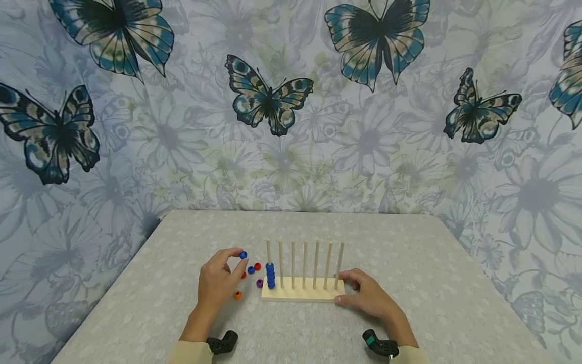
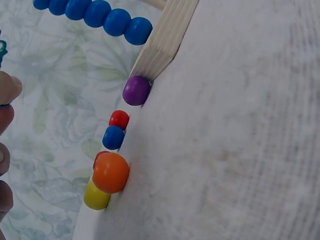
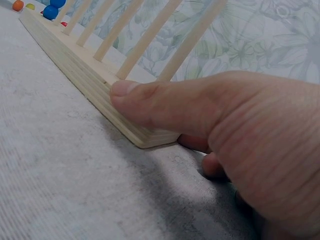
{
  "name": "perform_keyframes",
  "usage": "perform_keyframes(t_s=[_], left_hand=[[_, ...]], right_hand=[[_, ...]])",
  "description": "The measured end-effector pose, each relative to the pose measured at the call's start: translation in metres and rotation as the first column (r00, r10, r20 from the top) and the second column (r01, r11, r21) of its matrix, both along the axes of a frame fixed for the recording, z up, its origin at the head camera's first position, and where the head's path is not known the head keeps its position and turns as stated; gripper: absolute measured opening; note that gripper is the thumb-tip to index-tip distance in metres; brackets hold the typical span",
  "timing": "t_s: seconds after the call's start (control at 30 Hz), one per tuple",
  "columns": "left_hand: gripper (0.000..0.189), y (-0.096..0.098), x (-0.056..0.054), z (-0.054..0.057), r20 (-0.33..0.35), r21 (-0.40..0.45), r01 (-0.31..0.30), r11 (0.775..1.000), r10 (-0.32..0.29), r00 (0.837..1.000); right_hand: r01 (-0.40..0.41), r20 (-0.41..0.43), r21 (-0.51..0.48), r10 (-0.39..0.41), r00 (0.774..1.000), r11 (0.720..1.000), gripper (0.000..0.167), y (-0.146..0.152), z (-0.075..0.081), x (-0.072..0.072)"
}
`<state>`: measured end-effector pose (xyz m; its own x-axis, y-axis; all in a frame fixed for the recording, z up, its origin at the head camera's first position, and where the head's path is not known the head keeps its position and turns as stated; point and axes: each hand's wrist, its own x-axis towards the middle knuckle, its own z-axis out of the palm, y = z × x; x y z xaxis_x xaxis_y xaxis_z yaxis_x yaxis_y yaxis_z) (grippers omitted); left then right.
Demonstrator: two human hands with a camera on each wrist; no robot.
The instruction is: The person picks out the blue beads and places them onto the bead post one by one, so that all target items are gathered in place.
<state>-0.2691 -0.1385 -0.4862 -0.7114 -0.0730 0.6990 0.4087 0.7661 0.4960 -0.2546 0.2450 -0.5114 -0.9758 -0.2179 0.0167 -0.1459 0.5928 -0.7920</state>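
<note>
My left hand (image 1: 214, 280) pinches a blue bead (image 1: 243, 255) between thumb and forefinger, raised above the table left of a wooden peg stand (image 1: 302, 295). Only fingertips (image 2: 5, 155) of that hand enter the left wrist view, and the held bead is out of sight there. Upright pegs line the stand; the leftmost carries a stack of several blue beads (image 1: 271, 276), while the other pegs are bare. At the stand's right end, my right hand (image 1: 367, 294) grips the base, its thumb (image 3: 150, 102) pressed along the front edge.
Loose beads lie left of the stand: purple (image 1: 259, 283) by its end, orange (image 1: 238, 295), blue (image 1: 251, 270), red (image 1: 257, 266) and another red (image 1: 243, 275). A yellow bead (image 2: 97, 195) shows in the left wrist view. A butterfly-patterned wall (image 1: 282, 172) stands behind the table (image 1: 386, 237).
</note>
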Motion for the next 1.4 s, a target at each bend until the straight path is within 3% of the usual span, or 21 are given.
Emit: perform_keyframes(t_s=[0.33, 0.77, 1.1, 1.4], left_hand=[[0.026, 0.005, -0.001, 0.008, -0.134, 0.041, 0.051, 0.998, -0.046, 0.99], [0.027, 0.009, 0.006, 0.029, -0.203, 0.096, 0.08, 0.992, -0.059, 0.977], [0.026, 0.016, 0.007, 0.041, -0.216, 0.107, 0.109, 0.988, -0.084, 0.973], [0.025, 0.023, 0.01, 0.052, -0.265, 0.106, 0.152, 0.983, -0.12, 0.957]], right_hand=[[-0.018, -0.008, -0.01, 0.018, 1.0, 1.0, 0.056, 0.001, 0.002, 0.0], [-0.004, 0.004, 0.0, 0.004, 1.0, 1.0, 0.056, 0.0, 0.002, 0.001], [-0.016, -0.015, -0.001, 0.016, 1.0, 1.0, 0.055, 0.0, 0.004, 0.001], [-0.022, -0.011, -0.004, 0.022, 1.0, 1.0, 0.055, -0.001, 0.004, 0.003]])
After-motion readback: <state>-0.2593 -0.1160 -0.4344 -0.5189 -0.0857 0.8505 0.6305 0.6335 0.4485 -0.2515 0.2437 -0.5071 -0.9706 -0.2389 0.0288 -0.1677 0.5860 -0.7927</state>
